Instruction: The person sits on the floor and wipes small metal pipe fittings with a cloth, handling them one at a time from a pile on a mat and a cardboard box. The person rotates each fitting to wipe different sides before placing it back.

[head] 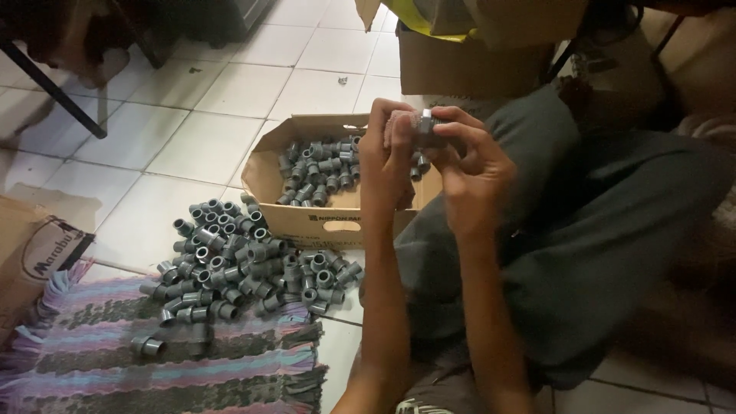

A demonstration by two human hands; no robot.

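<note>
a small grey plastic pipe fitting (424, 123) sits pinched between the closed fingertips of the left hand (386, 146) and right hand (469, 170), above the open cardboard box (268, 172) of like fittings; it looks light, rigid, smooth, best gripped around its barrel.

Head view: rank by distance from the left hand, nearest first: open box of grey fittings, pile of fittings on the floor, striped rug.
From the left hand:
1. Open box of grey fittings, just left of it.
2. Pile of fittings, below-left on the tiles.
3. Striped rug, far lower left.
</note>
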